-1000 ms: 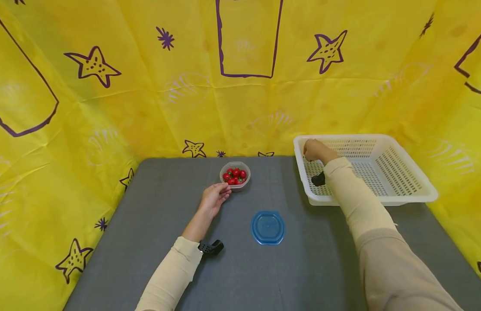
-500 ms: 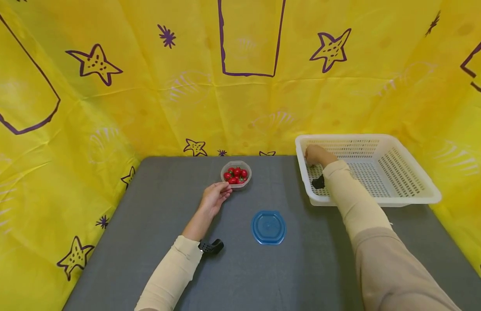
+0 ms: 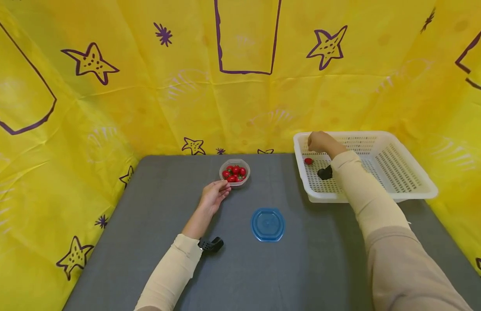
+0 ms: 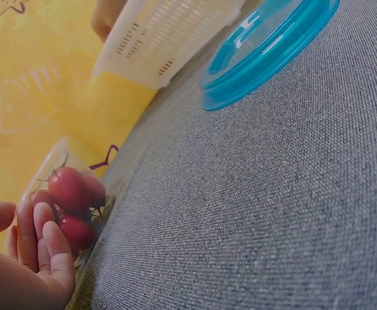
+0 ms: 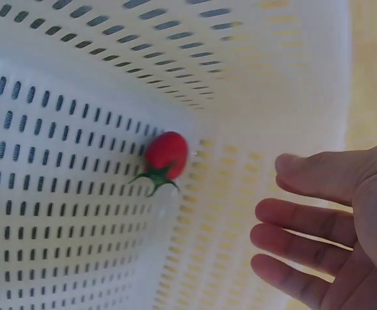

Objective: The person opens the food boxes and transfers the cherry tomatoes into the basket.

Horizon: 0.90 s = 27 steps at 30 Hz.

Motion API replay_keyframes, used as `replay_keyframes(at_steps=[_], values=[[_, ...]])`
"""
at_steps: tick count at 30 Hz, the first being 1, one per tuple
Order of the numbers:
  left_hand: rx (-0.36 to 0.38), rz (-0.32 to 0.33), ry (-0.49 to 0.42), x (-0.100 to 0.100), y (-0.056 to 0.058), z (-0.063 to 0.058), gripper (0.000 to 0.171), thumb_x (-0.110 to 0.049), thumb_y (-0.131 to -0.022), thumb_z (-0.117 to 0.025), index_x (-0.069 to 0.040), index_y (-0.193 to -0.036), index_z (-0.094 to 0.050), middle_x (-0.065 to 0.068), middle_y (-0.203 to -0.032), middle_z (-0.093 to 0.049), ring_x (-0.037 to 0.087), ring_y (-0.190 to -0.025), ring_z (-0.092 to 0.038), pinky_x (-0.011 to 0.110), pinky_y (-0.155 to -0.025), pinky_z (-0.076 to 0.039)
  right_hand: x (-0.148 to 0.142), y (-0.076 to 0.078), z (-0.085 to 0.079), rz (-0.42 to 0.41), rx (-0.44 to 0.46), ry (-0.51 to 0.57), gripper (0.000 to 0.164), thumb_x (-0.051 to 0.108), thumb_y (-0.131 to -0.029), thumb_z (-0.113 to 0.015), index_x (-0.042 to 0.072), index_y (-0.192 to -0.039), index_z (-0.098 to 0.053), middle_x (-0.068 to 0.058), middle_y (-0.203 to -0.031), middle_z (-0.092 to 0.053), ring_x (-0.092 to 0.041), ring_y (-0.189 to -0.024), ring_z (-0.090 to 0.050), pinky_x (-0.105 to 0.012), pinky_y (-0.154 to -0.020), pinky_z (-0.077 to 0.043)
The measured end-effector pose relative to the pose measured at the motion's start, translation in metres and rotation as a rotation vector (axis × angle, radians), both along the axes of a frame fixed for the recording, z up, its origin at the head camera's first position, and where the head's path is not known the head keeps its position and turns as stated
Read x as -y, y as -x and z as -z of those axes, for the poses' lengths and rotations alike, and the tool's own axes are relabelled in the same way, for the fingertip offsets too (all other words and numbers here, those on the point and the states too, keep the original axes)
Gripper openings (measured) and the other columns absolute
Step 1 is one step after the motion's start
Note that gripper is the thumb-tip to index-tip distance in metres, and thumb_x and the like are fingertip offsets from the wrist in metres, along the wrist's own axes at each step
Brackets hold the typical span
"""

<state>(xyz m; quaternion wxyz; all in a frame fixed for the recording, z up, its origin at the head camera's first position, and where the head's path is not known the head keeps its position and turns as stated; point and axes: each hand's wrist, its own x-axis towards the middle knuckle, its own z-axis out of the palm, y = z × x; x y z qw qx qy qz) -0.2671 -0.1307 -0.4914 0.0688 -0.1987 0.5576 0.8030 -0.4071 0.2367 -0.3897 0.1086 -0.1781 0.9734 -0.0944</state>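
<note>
Toward the far side of a grey cloth-covered table: clear plastic tub holding a cluster of red cherry tomatoes. Left hand at the tub's near left side, fingertips against its wall; fingers lightly bent, thumb standing apart from them in the wrist view, no tomato in the grasp.

To the right, a white perforated plastic basket. Right hand above its left end: thumb and fingers extended, a gap between them, holding nothing. Below it, a single cherry tomato lies on the basket floor, close to the side wall, well apart from the others; green calyx attached.

Between tub and basket, nearer the person, a translucent blue lid lies flat on the cloth, touched by neither hand. Black wrist device on the left arm, another on the right. Sleeves pale beige. Behind everything, yellow fabric printed with purple starfish outlines.
</note>
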Motion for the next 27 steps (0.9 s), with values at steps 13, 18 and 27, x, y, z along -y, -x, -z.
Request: replay_keyframes(at_steps=[13, 18, 27], values=[[0.013, 0.005, 0.0, 0.0, -0.001, -0.003, 0.01, -0.011, -0.096, -0.06, -0.003, -0.101, -0.06, -0.005, -0.071, -0.068, 0.007, -0.068, -0.066, 0.019, -0.069, -0.054, 0.03, -0.01, -0.034, -0.08, -0.086, 0.067, 0.028, 0.013, -0.095, -0.057, -0.01, -0.11, -0.065, -0.029, -0.111, -0.067, -0.044, -0.103, -0.062, -0.053, -0.093, -0.047], [0.022, 0.004, 0.004, 0.002, -0.001, -0.003, 0.008, -0.013, -0.096, -0.059, -0.005, -0.097, -0.06, -0.004, -0.07, -0.067, 0.008, -0.068, -0.066, 0.02, -0.07, -0.054, 0.052, -0.016, -0.041, -0.127, -0.112, 0.078, 0.029, 0.014, -0.095, -0.057, -0.008, -0.112, -0.066, -0.027, -0.111, -0.068, -0.041, -0.103, -0.063, -0.051, -0.093, -0.048], [0.029, -0.011, 0.032, 0.004, 0.001, -0.004, 0.009, -0.014, -0.095, -0.062, -0.006, -0.097, -0.06, -0.004, -0.071, -0.066, 0.009, -0.069, -0.065, 0.021, -0.072, -0.054, 0.09, -0.027, -0.039, -0.229, -0.161, 0.117, 0.028, 0.013, -0.091, -0.06, -0.006, -0.111, -0.067, -0.023, -0.106, -0.07, -0.038, -0.1, -0.064, -0.049, -0.093, -0.049]])
